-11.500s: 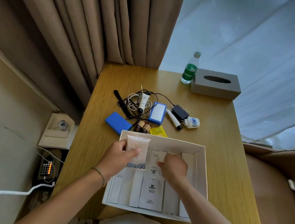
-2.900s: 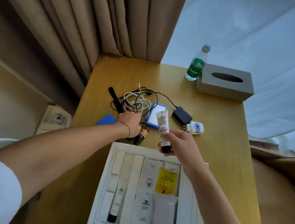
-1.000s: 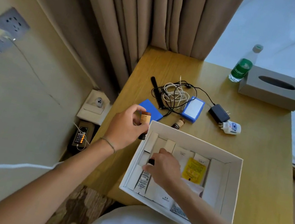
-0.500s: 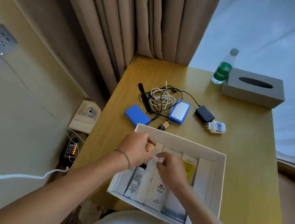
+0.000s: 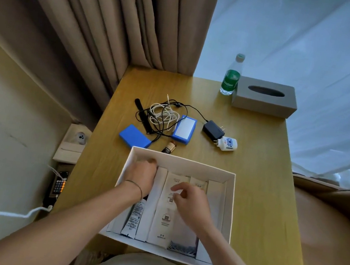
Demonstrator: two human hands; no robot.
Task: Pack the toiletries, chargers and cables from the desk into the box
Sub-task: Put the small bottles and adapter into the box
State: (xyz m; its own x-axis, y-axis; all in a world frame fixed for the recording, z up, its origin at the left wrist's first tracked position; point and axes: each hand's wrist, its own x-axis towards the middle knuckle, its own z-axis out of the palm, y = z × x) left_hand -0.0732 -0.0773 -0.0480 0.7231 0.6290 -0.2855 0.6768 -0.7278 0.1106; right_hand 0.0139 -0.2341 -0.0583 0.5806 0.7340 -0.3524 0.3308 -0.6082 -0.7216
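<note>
Tucking something into the box's (image 5: 230, 201) far-left corner — left hand (image 5: 142, 174) curled (contents hidden); right hand (image 5: 190, 202) hovers, fingers loosely spread, empty. Next, I'd judge: the small bottle (image 5: 170, 147) just beyond the box's rim.

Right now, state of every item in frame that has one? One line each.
box: open, no lid, partly packed
left hand: fisted in the box's far-left corner, contents hidden
right hand: loosely open over the sachets, holding nothing
white tube: lying flat in the box
small brown bottle: lying on the desk, unpacked
cables: tangled, unpacked
black charger: unplugged, on the desk
water bottle: upright, capped
</note>
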